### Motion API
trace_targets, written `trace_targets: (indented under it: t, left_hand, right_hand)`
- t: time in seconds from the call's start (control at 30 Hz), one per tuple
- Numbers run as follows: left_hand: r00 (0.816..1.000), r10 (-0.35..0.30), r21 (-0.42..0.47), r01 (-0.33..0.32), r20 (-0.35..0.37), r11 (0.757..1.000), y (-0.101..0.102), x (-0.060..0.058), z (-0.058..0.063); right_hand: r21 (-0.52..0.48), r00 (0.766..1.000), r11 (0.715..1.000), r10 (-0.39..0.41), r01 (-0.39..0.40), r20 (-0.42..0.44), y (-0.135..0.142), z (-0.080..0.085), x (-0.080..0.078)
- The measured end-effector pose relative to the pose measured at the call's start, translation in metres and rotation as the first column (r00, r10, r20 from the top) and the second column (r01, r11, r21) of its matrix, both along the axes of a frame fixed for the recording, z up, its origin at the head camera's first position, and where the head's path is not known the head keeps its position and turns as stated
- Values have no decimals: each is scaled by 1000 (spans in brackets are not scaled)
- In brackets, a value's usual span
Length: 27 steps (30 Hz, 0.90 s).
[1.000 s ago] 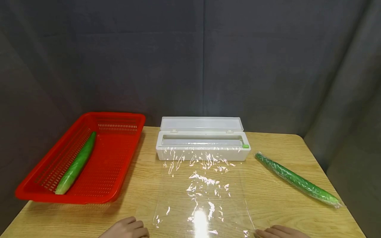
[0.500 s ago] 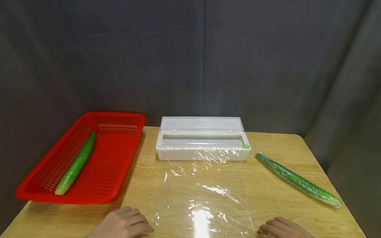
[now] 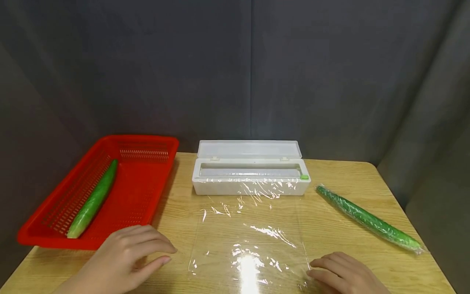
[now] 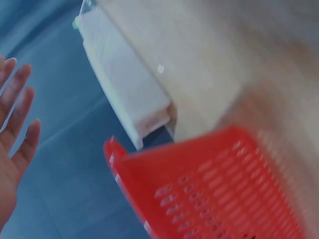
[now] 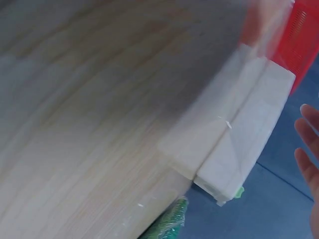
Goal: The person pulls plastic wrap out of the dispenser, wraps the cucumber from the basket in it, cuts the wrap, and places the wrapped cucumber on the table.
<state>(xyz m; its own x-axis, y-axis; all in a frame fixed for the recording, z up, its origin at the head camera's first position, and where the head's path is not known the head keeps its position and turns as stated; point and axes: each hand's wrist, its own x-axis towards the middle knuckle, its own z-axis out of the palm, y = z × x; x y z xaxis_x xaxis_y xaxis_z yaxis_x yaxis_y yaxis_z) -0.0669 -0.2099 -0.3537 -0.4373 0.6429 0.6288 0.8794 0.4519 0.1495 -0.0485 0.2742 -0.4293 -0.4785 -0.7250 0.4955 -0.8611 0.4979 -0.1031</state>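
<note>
A sheet of clear cling film (image 3: 216, 241) runs from the white dispenser box (image 3: 251, 187) toward the table's front. My left hand (image 3: 126, 255), off the film's left side, overlaps the red basket's front corner in the head view; its fingers are extended and hold nothing. In the left wrist view that hand (image 4: 12, 134) shows spread fingers. Fingertips of my right hand (image 3: 346, 272) are right at the film's right edge, the fingers loosely bent. A bare cucumber (image 3: 93, 200) lies in the red basket (image 3: 154, 196). A film-wrapped cucumber (image 3: 367, 218) lies on the right.
The box's lid (image 3: 249, 150) stands raised behind the roll, with a green slider (image 3: 304, 177) at the right end of its front edge. A dark curtain (image 3: 235, 73) hangs behind the wooden table (image 3: 339, 171). Both wrist views are partly blurred.
My left hand has come up from the front edge toward the basket, its fingers straightening. My right hand has risen a little farther into view. The film lies flatter than a second ago.
</note>
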Motion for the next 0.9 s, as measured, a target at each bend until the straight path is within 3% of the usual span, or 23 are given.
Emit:
trace_targets:
  t: [0.23,0.5,0.67,0.8,0.9]
  left_hand:
    - [998,52,40,-53,24,998,-16,-16,28]
    - [987,132,38,-136,93,990,-28,-36,56]
    - [940,282,3,-288,192,958,-40,-47,72]
    - [891,373,-60,-371,257,927,-56,-59,79]
    - [841,445,-128,-427,308,895,-68,-69,82]
  right_hand:
    - [-123,996,992,-32,22,-79,-10,0,-5]
    - [-271,996,963,-24,0,-86,-17,-2,-1]
    - [-308,994,951,1,-34,-105,-21,-5,1]
    - [-323,998,947,-13,-7,-61,-20,-4,4]
    - [-336,999,942,-17,6,-32,-19,-3,6]
